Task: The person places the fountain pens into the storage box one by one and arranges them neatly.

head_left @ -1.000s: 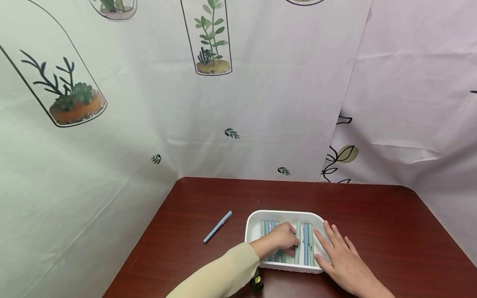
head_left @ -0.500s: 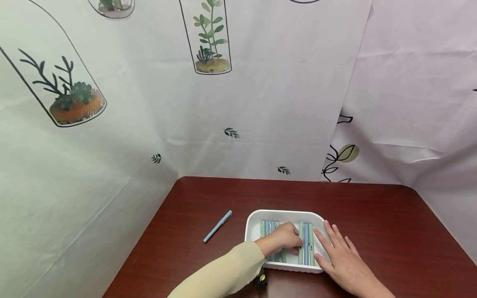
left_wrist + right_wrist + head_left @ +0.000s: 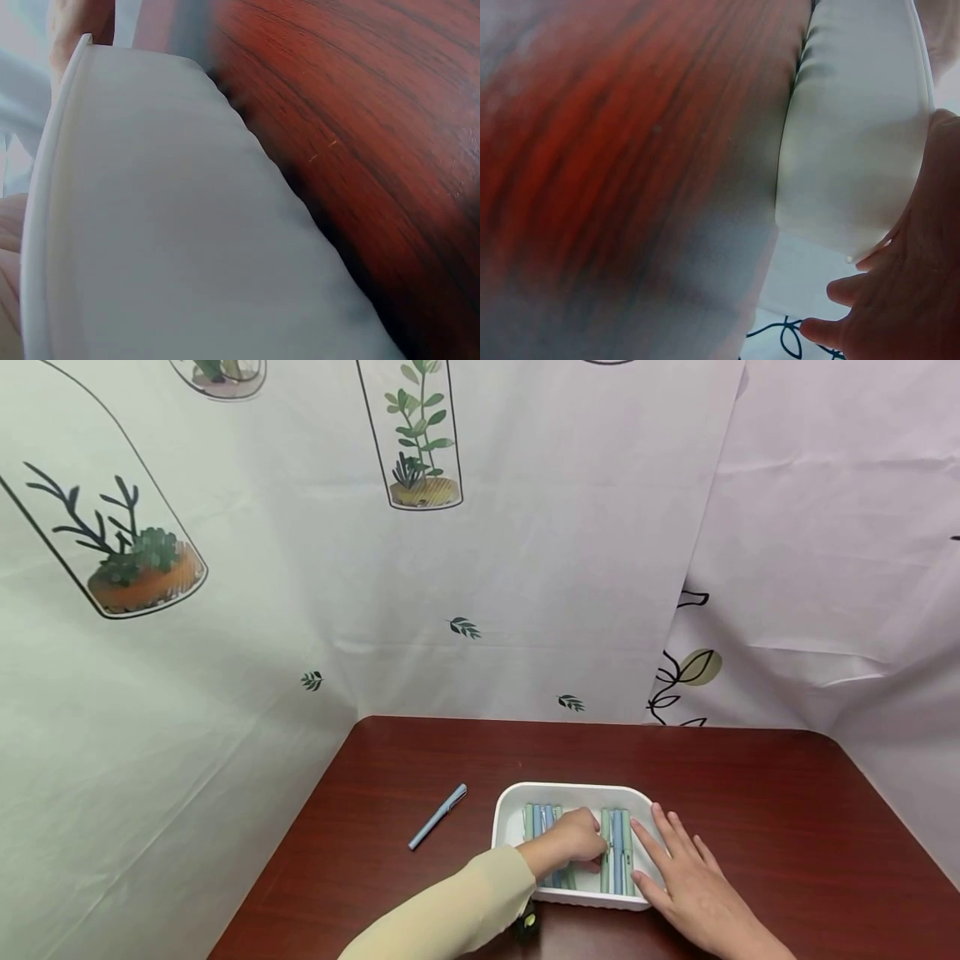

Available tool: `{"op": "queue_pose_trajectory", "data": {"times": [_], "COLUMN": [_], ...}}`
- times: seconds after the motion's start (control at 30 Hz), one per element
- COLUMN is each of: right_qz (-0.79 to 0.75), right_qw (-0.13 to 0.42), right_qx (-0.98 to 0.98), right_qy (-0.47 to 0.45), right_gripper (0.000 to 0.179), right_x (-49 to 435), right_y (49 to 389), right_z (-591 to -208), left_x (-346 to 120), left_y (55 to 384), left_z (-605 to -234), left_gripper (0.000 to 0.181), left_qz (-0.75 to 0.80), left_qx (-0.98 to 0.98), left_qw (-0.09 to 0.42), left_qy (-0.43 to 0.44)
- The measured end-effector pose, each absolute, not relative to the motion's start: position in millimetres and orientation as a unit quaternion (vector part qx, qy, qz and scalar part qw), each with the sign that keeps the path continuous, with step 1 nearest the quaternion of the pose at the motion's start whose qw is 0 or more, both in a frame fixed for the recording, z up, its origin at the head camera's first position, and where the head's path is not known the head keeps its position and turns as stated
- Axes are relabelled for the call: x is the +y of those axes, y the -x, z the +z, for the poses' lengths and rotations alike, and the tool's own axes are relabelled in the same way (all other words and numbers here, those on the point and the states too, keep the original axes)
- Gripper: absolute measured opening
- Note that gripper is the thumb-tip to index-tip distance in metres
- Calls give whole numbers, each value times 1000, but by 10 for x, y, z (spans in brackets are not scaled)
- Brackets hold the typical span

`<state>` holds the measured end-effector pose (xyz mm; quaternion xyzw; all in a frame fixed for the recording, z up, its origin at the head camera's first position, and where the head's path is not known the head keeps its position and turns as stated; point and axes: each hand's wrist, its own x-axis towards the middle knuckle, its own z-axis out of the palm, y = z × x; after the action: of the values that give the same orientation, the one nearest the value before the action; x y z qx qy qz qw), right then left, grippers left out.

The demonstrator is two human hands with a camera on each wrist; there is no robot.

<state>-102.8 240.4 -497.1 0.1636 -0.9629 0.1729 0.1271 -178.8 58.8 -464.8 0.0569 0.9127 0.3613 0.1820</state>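
Note:
A white tray (image 3: pixel 572 897) stands on the table and holds two groups of capped pens, green and blue, lying side by side. My left hand (image 3: pixel 573 837) reaches into it from the front, fingers bent, with its fingertips on a green pen (image 3: pixel 605 868). That pen lies beside a blue pen (image 3: pixel 617 860) and another green pen (image 3: pixel 627 856). Left of the hand lie several pens (image 3: pixel 537 822), partly covered by the hand and wrist. My right hand (image 3: pixel 693 885) rests with spread fingers against the tray's right rim; the right wrist view shows it at the tray wall (image 3: pixel 855 127).
A single blue pen (image 3: pixel 438 817) lies slanted on the dark red wooden table (image 3: pixel 420 760), left of the tray. A small black object (image 3: pixel 527 922) is beneath the left sleeve (image 3: pixel 465 902). Printed white cloth (image 3: pixel 525 568) surrounds the table's back and sides.
My left hand has slid slightly right, bringing the green pen up to the blue and green pens beside it. In the last half second it barely moves. The right hand has stayed put.

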Motion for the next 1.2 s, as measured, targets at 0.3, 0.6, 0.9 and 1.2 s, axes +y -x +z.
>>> {"op": "queue_pose_trajectory", "data": {"times": [0.3, 0.6, 0.9, 1.2], "right_qz": [168, 167, 166, 171], "right_qw": [114, 103, 80, 91], "right_qx": [-967, -969, -973, -971], "right_qy": [-156, -149, -138, -143], "right_gripper": [63, 63, 65, 65], "right_x": [2378, 2356, 2352, 2340], "right_y": [1025, 1024, 1030, 1016], "right_z": [-4930, -4902, -4895, -4932], "left_x": [523, 294, -88, -557], "left_y": [1772, 1703, 1656, 1669], "left_z": [-4627, -4492, -4217, -4073], "left_gripper": [23, 27, 28, 34], "left_qz": [357, 365, 353, 400], "left_qx": [914, 911, 912, 878], "left_qw": [173, 150, 85, 86], "left_qy": [-80, -121, -191, -248]}}
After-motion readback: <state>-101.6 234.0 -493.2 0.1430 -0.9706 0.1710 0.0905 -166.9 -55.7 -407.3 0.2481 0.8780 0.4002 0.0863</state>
